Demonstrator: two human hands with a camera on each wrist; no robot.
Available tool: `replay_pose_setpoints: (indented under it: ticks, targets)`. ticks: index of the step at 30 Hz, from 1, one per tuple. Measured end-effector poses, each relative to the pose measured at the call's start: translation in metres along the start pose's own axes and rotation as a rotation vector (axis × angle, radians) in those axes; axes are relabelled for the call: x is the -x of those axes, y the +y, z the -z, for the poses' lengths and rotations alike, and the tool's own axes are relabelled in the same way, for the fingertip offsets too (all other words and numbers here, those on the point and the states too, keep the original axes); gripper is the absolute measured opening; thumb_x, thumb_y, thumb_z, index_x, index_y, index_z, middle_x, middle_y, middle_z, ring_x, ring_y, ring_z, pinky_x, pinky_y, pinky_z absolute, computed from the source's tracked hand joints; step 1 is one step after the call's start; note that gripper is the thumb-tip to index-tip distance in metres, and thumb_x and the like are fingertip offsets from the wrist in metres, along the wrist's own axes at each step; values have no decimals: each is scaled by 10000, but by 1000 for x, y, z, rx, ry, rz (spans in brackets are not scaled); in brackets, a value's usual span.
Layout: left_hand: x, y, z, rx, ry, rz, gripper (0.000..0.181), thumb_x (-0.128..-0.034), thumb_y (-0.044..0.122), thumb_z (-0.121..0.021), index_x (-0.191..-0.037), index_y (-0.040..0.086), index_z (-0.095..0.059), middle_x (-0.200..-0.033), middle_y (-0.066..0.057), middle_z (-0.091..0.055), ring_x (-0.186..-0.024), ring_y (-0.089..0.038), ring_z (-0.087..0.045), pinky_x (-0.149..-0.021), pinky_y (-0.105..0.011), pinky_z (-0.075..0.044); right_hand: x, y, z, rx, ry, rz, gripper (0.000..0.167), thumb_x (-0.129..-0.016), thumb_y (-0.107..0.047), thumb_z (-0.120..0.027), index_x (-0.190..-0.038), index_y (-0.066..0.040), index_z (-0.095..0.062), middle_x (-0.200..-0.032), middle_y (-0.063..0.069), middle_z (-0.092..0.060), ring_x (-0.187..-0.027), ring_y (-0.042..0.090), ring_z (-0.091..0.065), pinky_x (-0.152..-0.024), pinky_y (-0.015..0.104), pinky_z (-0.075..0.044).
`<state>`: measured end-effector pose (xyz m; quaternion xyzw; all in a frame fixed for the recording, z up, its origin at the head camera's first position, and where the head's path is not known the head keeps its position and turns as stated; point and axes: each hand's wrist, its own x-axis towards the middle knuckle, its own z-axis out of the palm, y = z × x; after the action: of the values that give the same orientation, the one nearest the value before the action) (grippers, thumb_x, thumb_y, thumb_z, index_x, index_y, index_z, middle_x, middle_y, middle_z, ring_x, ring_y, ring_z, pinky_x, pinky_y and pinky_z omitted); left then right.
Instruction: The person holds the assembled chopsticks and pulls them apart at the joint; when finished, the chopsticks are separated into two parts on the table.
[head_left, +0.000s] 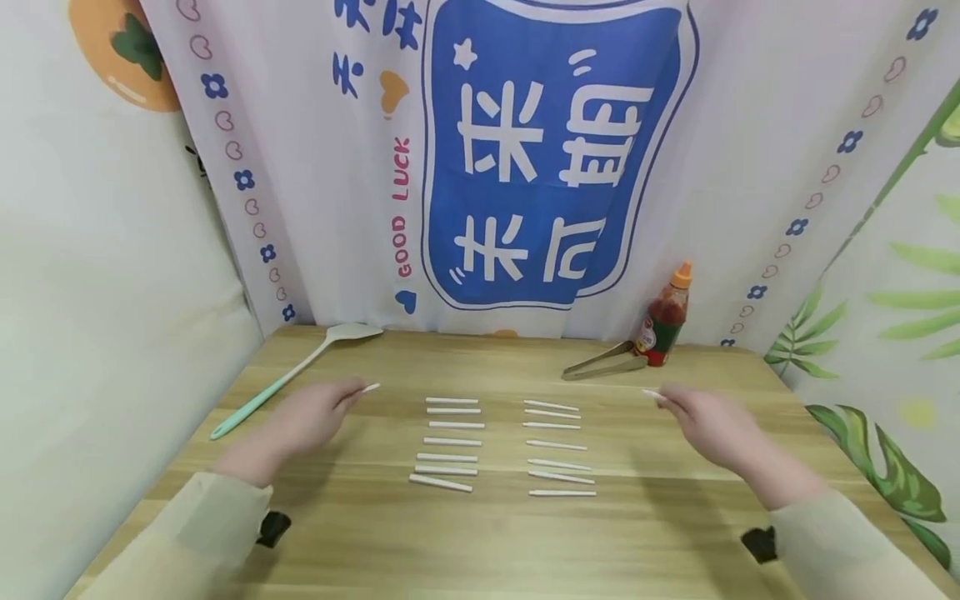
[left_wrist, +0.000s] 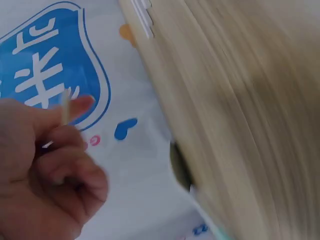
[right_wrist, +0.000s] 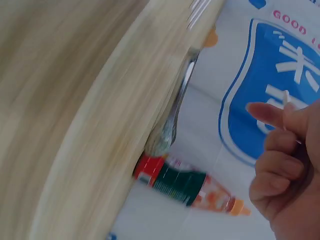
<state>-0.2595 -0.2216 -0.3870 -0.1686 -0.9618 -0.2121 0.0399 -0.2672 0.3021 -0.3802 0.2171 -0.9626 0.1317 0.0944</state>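
Over the left part of the table, my left hand (head_left: 326, 410) pinches a short thin white stick (head_left: 371, 387) between thumb and forefinger. The other fingers are curled in, as the left wrist view shows. My right hand (head_left: 708, 421), raised above the right side, pinches a similar white stick (head_left: 652, 393) by its end. Between the hands lie two columns of several white sticks. Those in the left column (head_left: 457, 425) look straight and blunt, while those in the right column (head_left: 557, 445) taper at one end. Neither hand touches these rows.
A spatula (head_left: 288, 377) with a mint-green handle lies along the left edge. At the back right, metal tongs (head_left: 611, 367) lie beside a red sauce bottle (head_left: 666, 321) with an orange cap. A printed curtain (head_left: 360, 208) hangs behind the wooden table (head_left: 495, 550).
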Motion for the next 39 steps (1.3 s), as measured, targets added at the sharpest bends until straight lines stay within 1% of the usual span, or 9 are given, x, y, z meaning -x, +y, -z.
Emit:
replay_pose_setpoints:
  ticks: [3, 5, 8, 12, 15, 20, 24, 33, 39]
  targets:
    - [-22, -1, -15, 45, -63, -35, 268, -1002, 58, -513, -1230, 28, -653, -1091, -142, -681, -999, -332, -635, -904, -527, -472, -25, -8, -17, -91, -55, 26, 198, -1021, -96, -512, -1142, -25, -653, -982, 107, -684, -907, 331, -651, -801, 525, -504]
    - [-43, 2, -28, 70, -98, -51, 196, -984, 56, -553, -1129, 33, -683, -968, -77, -682, -881, -238, -631, -839, -467, -501, -44, -16, -32, -152, -83, 25, 153, -1018, -68, -510, -1092, -38, -641, -913, 81, -658, -826, 255, -625, -749, 456, -504]
    - [-73, 9, -42, 103, -130, -12, 94, -962, 89, -612, -1007, 47, -683, -894, -30, -658, -806, -170, -590, -773, -409, -507, -73, -29, -52, -240, -115, -2, 63, -993, -39, -552, -988, -65, -609, -803, 41, -604, -705, 170, -546, -648, 382, -466]
    - [-103, 15, -59, 102, -148, 22, 46, -954, 113, -634, -954, 78, -664, -870, -17, -636, -809, -177, -581, -764, -384, -503, -102, -40, -74, -266, -150, -20, 65, -949, -33, -619, -901, -76, -605, -797, 29, -587, -720, 169, -533, -661, 364, -460]
    - [-117, 18, -74, 86, -158, -9, 37, -950, 103, -640, -921, 89, -658, -843, 0, -619, -805, -176, -573, -769, -374, -495, -114, -43, -88, -250, -182, -21, 81, -927, -44, -652, -864, -86, -625, -778, 13, -559, -729, 183, -517, -676, 365, -443]
    - [-129, 21, -90, 104, -153, -10, 94, -923, 77, -673, -844, 113, -640, -809, 9, -605, -771, -180, -557, -742, -364, -482, -123, -41, -102, -259, -194, -74, 79, -891, -39, -689, -839, -79, -644, -776, 20, -561, -736, 197, -519, -687, 374, -437]
    - [-133, 25, -98, 103, -195, 4, 114, -914, 88, -688, -821, 131, -640, -784, 13, -599, -734, -172, -546, -690, -339, -464, -125, -38, -110, -251, -218, -105, 89, -887, -46, -697, -836, -84, -634, -784, 20, -568, -744, 193, -531, -700, 364, -446]
    - [-133, 25, -103, 125, -183, 14, 73, -874, 48, -699, -828, 94, -664, -774, -3, -593, -726, -181, -546, -687, -345, -458, -125, -38, -118, -214, -177, -76, 168, -845, 7, -688, -783, -126, -605, -741, 9, -550, -713, 192, -521, -685, 369, -440]
    - [-133, 28, -104, 131, -179, 41, 50, -899, 67, -694, -871, 109, -694, -810, 8, -607, -761, -173, -551, -731, -355, -468, -124, -34, -121, -225, -173, -97, 167, -846, 10, -690, -789, -127, -613, -747, 13, -549, -713, 192, -518, -681, 364, -435]
